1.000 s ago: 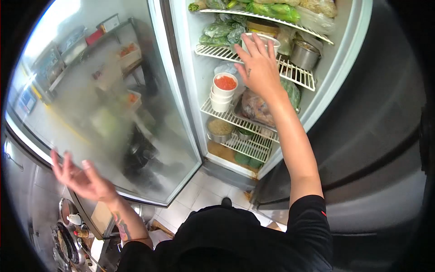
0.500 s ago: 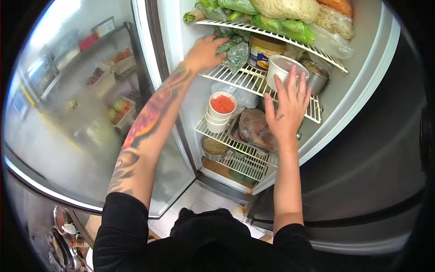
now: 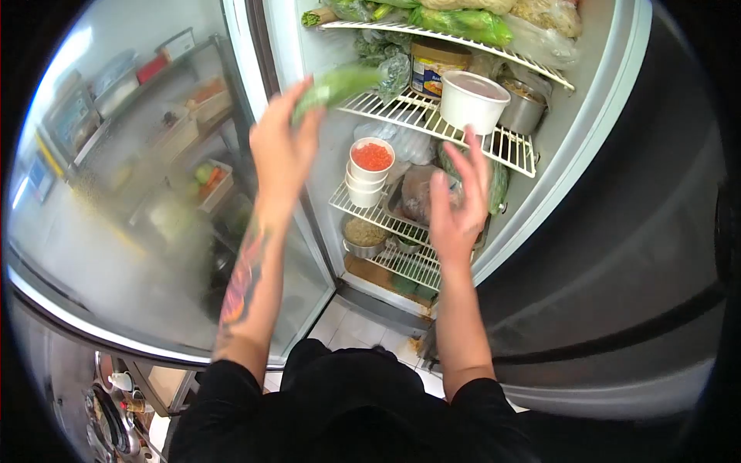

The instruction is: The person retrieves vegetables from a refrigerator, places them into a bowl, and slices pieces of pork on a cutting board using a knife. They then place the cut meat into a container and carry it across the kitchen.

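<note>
one green bundle [image 3: 336, 91] in the left hand [image 3: 282, 150], out in front of the fridge [image 3: 598, 116]

the only clear label is on the jar [image 3: 440, 63] at the back of the upper wire shelf [image 3: 394, 112]: a blue and yellow label [image 3: 427, 83] with pale lettering, too small to read surely. the jar stands behind the white tub [image 3: 472, 106], with the pot [image 3: 522, 112] just to the tub's right and bagged greens [image 3: 394, 76] to the jar's left.

half a second ago the left hand was reaching into those greens; now it has drawn back toward the fogged door [image 3: 100, 224], its grip closed round one end of the bundle, which is blurred and slants up to the right.

the right hand [image 3: 457, 220] was up against the front of the tub; it is now lower, its grip loose, fingers parted and pointing up below the tub. whether a fingertip touches the tub, i cannot tell. the tub remains on the same shelf, as do the jar and pot. on the shelf beneath, the stacked cups [image 3: 367, 189] have stayed put, the top one filled with orange-red bits.
</note>
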Available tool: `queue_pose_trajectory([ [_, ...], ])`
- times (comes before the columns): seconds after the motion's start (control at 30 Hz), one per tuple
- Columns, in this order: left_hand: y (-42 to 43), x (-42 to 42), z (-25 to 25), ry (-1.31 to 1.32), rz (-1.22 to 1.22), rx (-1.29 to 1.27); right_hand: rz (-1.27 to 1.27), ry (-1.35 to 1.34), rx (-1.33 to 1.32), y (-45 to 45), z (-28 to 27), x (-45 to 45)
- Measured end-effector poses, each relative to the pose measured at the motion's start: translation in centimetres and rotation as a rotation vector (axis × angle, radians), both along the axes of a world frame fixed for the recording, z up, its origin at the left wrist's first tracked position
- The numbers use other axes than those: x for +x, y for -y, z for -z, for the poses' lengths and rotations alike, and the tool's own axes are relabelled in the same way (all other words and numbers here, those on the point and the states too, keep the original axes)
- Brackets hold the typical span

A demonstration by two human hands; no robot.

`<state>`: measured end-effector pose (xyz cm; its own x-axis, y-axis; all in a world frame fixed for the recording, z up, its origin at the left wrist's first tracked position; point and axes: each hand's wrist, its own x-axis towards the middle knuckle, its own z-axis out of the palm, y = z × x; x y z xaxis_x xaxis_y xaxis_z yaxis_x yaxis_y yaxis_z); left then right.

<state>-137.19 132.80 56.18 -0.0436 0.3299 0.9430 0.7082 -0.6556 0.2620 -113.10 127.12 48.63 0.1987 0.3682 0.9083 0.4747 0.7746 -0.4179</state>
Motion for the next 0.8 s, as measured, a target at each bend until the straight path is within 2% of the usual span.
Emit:
queue_pose_trajectory([
  [0.07,6.7,0.3,5.4,-0.058,0.13,-0.081,-0.717,-0.553,-0.172,3.8,2.7,-4.2],
  [0.13,13.0,0.8,10.4,-0.349,0.397,-0.227,-0.972,-0.89,-0.448,7.4,6.7,-6.2],
  [0.17,15.8,0.8,12.7,-0.349,0.537,-0.327,-0.93,-0.915,-0.44,8.7,8.7,-6.1],
  [0.23,20.7,-0.2,17.0,-0.37,0.744,-0.464,-1.096,-1.19,-0.751,12.8,12.8,-5.7],
  [0.3,24.3,-3.2,21.2,-0.242,0.761,-0.641,-0.987,-1.257,-0.769,17.8,15.6,-4.7],
  [0.33,25.5,-4.5,23.6,-0.269,0.834,-0.677,-0.939,-1.275,-0.803,20.3,16.8,-4.2],
  [0.37,25.6,-5.8,26.4,-0.137,0.846,-0.849,-0.903,-1.331,-0.785,22.0,17.6,-4.0],
  [0.4,26.8,-7.1,28.9,-0.019,0.842,-1.008,-0.968,-1.431,-0.65,24.7,19.0,-3.8],
  [0.43,27.1,-8.5,32.2,-0.05,0.906,-1.042,-1.004,-1.511,-0.564,26.8,19.3,-4.0],
  [0.47,27.9,-9.9,35.6,-0.016,0.917,-1.21,-1.05,-1.574,-0.478,29.2,19.4,-4.3],
  [0.5,29.0,-10.9,37.5,0.016,0.907,-1.383,-1.015,-1.721,-0.534,31.6,20.6,-4.9],
  [0.53,30.2,-11.4,37.7,-0.01,0.937,-1.418,-0.968,-1.75,-0.508,33.9,22.9,-5.9],
  [0.6,32.9,-10.4,37.7,-0.113,1.049,-1.503,-0.863,-1.757,-0.701,38.3,27.1,-7.1],
  [0.63,33.5,-9.5,36.7,-0.133,1.147,-1.452,-0.729,-1.835,-0.73,39.1,27.0,-7.7],
  [0.67,34.2,-8.5,35.3,-0.132,1.149,-1.469,-0.716,-1.849,-0.734,39.9,26.5,-8.1],
  [0.73,36.6,-6.2,32.3,-0.153,1.295,-1.409,-0.576,-1.691,-0.683,42.2,24.3,-7.9],
  [0.8,39.2,-4.5,30.9,-0.17,1.337,-1.37,-0.545,-1.667,-0.631,44.7,22.3,-7.2],
])
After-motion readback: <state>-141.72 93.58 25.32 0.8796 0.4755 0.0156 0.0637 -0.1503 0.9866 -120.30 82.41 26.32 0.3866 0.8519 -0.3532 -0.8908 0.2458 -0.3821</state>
